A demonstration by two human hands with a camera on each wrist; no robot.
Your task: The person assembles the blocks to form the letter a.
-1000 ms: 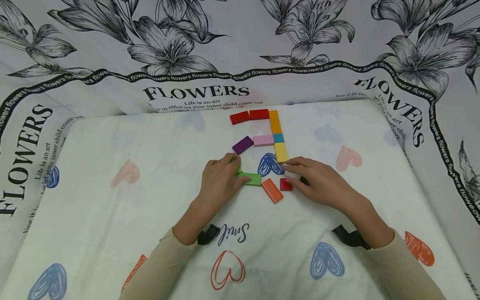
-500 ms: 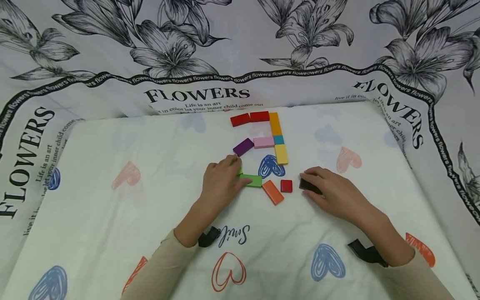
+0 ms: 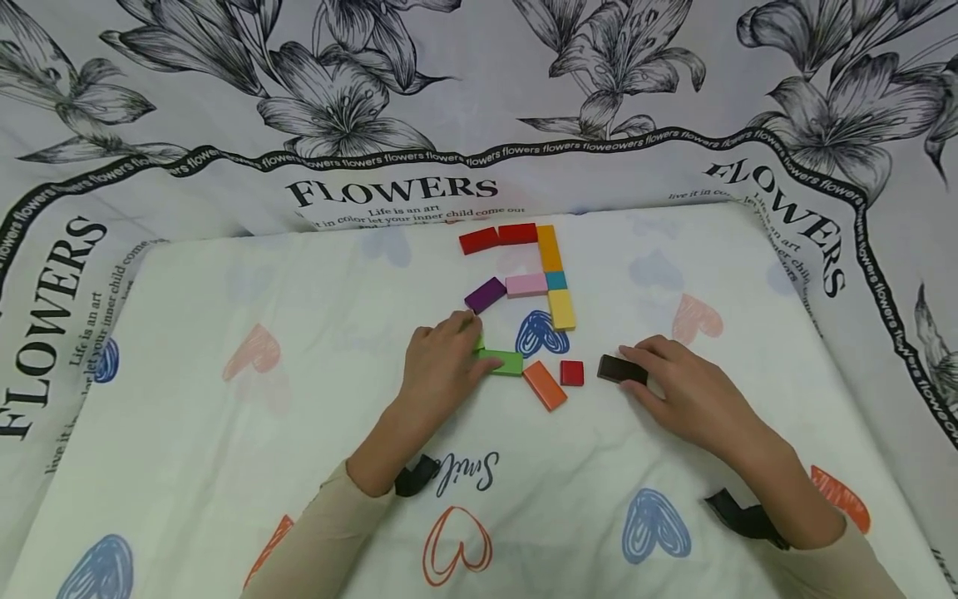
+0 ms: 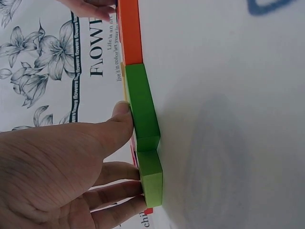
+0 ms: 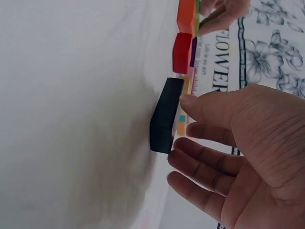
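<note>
My left hand [image 3: 437,362] rests at two green blocks, which it partly covers in the head view. In the left wrist view its thumb touches the darker green block [image 4: 142,107], and fingertips lie along the lighter green block [image 4: 151,179]. A black block [image 3: 621,368] lies flat on the cloth, right of a small red block [image 3: 572,373]. Around its right end are the loosely spread thumb and fingers of my right hand [image 3: 699,403]. The right wrist view shows the thumb tip beside the black block [image 5: 166,117], the fingers relaxed. An orange block [image 3: 545,385] slants beside the green one.
Farther back, two red blocks [image 3: 518,234], an amber block [image 3: 549,248], a small blue block [image 3: 555,280], a yellow block [image 3: 561,310], a pink block [image 3: 527,284] and a purple block [image 3: 485,295] form a branching line. A white printed cloth [image 3: 337,391] lies beneath.
My right hand has moved right, away from the yellow and small red blocks, with the black block; its fingers then loosened and drew back to the block's right end. The left hand stays put.
</note>
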